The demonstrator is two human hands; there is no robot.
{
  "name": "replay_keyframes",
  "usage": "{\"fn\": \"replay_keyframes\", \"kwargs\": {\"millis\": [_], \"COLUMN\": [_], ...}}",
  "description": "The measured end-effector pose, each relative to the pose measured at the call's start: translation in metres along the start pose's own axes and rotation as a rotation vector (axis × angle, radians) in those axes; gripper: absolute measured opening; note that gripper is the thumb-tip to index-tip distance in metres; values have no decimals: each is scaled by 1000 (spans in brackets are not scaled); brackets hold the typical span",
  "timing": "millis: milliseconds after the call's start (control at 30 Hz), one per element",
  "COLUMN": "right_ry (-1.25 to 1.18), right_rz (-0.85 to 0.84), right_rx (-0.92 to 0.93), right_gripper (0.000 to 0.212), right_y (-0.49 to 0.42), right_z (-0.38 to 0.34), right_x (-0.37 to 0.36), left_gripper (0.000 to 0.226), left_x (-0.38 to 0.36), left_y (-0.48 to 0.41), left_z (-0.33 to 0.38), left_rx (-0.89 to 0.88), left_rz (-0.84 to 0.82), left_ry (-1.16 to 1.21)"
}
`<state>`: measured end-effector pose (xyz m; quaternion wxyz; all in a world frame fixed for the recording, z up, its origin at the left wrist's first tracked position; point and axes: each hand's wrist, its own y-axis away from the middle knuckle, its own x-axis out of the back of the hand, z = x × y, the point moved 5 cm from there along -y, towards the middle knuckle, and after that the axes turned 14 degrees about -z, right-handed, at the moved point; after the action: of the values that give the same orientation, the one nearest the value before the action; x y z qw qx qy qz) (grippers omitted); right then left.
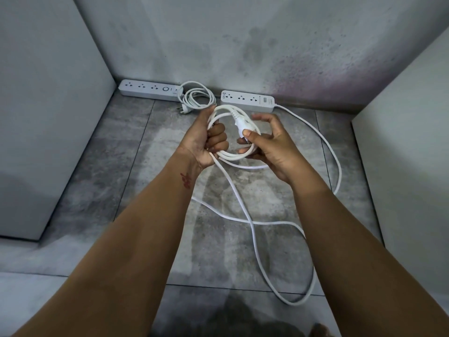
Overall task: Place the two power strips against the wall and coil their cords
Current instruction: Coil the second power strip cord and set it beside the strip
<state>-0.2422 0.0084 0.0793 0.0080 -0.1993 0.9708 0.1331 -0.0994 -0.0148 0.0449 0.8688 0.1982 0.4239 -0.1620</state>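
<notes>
— What do you have in view?

— I see both strips on the floor (121,181), backs against the wall (218,45). The left strip (149,90) sits in the corner; the right strip (247,100) lies just beside it, with a gap between them.

— And the cords?

— The left cord (194,98) lies coiled on the floor in that gap, its plug at the near edge of the coil. The right cord (332,156) leaves the right end of its strip, sweeps out across the tiles in loose loops and climbs to my hands.

— What are the hands doing?

— My left hand (206,139) is closed around a small coil (230,156) of that cord, held above the floor. My right hand (269,144) pinches the plug (243,126) between thumb and fingers, against the coil's right side.

— How much is wound?

— A few turns; most of the cord is slack on the floor.
</notes>
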Motion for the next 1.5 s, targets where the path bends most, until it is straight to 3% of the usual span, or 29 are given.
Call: {"fn": "replay_keyframes", "kwargs": {"millis": [67,133,267,367,467,667,833,1133,1333,1500], "right_ry": [-10,36,392,459,470,352,239,-232,-371,-534], "right_rz": [33,72,218,272,300,209,106,-19,1,27], "right_rx": [-40,-87,-93,-68,-68,-92,-213,-292,-281,-373], "right_gripper": [48,44,39,40,35,37,39,13,9,9], "right_y": [-2,-6,-8,-5,-3,-6,-9,8,10,12], "right_z": [2,7,16,19,20,24,23,27,28,34], "right_x": [3,7,13,16,19,20,23,22,19,16], "left_gripper": [44,36,21,28,38,14,21,29,39,28], "left_x": [0,-2,-15,-26,-33,-27,-27,-22,-16,-18], "left_y": [2,4,2,-2,-4,-2,-5,-3,3,5], "left_z": [-1,-2,-4,-5,-3,1,3,4,5,4], "left_rx": [1,-23,-50,-56,-29,-35,-91,-103,-118,-101], "left_rz": [49,116,192,281,281,315,351,367,337,316], "left_ry": [-43,-161,-487,-680,-717,-637,-621,-590,-510,-515]}}
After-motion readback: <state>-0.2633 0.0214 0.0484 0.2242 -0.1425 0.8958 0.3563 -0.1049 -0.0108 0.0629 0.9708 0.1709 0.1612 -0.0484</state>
